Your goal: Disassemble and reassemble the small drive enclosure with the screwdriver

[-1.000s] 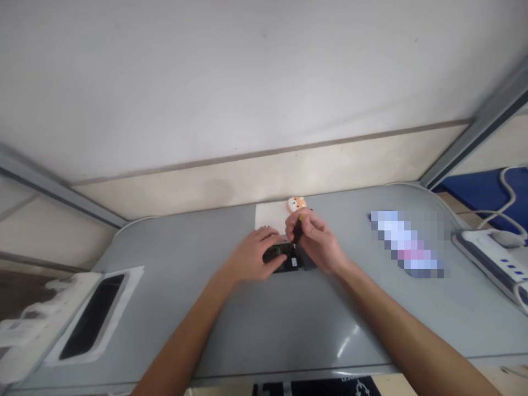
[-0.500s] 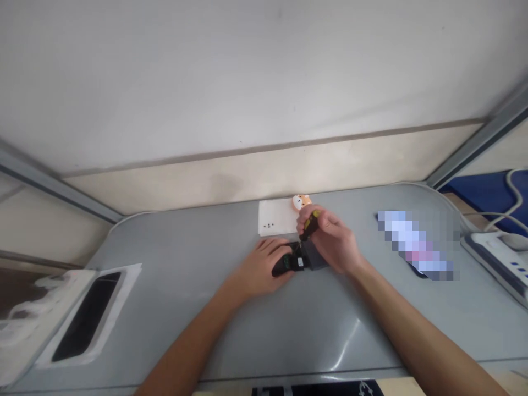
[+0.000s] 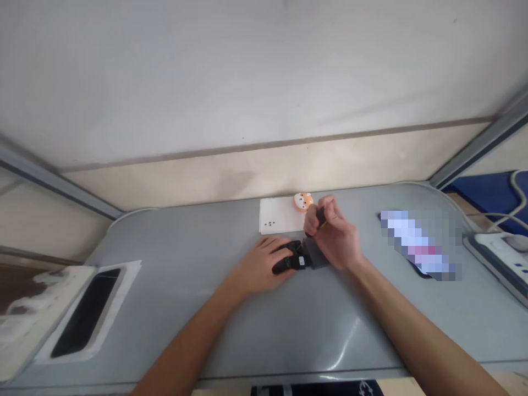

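Note:
My left hand (image 3: 266, 264) is closed around a small opened black device (image 3: 295, 259), pressing it against the table. Green circuit board shows inside its casing, and a white label sits on its right part. Just to the right of the device lies a dark grey flat block (image 3: 315, 256), partly covered by my right hand (image 3: 336, 234). That hand is wrapped round a screwdriver (image 3: 322, 217) with a black and yellow handle, held above the block. Its tip cannot be made out clearly. Behind the hands, several tiny dark screws (image 3: 269, 223) rest on white paper (image 3: 282, 212).
An orange and white animal-faced round object (image 3: 303, 202) sits on the paper's far right corner. A phone with a blurred screen (image 3: 416, 242) lies at right, near a power strip (image 3: 495, 258). At left, a black phone-shaped slab (image 3: 86, 313) lies on white sheets. A wall closes off the back.
My right hand has shifted slightly right with the screwdriver, away from the device, and its grip has rotated so less of the handle shows. My left hand keeps its hold.

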`<state>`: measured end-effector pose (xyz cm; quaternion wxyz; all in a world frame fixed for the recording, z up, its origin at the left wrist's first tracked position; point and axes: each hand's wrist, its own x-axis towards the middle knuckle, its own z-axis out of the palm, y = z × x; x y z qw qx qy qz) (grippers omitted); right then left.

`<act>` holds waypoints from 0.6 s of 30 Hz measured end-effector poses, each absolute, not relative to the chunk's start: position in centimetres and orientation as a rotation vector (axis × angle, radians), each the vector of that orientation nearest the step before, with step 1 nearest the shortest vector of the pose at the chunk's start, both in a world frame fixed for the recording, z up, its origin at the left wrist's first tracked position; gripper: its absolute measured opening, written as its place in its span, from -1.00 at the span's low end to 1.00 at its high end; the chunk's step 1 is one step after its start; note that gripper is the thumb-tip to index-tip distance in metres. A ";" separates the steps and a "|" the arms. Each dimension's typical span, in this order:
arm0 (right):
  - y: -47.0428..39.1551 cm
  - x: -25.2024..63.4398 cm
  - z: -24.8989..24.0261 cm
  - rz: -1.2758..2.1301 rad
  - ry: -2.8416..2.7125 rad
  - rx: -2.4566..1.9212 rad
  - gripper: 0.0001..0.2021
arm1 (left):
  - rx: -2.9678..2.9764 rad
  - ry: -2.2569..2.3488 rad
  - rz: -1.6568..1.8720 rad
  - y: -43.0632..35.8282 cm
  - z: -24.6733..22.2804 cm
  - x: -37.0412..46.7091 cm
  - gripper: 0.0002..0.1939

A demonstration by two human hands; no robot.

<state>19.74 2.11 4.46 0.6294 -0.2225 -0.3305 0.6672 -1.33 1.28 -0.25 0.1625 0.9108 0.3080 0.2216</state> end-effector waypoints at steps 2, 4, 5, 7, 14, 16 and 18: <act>2.5 20.1 4.3 1.496 -0.771 -0.532 -0.79 | 2.598 0.877 0.642 1.3 -0.2 -1.3 -0.82; 2.9 20.5 4.0 1.497 -0.797 -0.539 -0.79 | 2.609 0.876 0.645 1.3 -0.2 -1.3 -0.83; 3.1 20.7 3.9 1.509 -0.810 -0.533 -0.79 | 2.619 0.876 0.643 1.2 -0.2 -1.2 -0.83; 3.1 20.7 3.7 1.547 -0.819 -0.510 -0.79 | 2.637 0.880 0.640 1.2 -0.1 -1.2 -0.83; 1.8 19.2 4.5 1.528 -0.748 -0.470 -0.75 | 2.661 0.873 0.651 1.2 0.1 -1.0 -0.84; 1.8 19.2 4.6 1.511 -0.759 -0.498 -0.79 | 2.666 0.868 0.657 1.2 0.1 -1.0 -0.85; 2.0 19.4 4.6 1.495 -0.789 -0.535 -0.79 | 2.663 0.864 0.661 1.2 0.1 -1.0 -0.85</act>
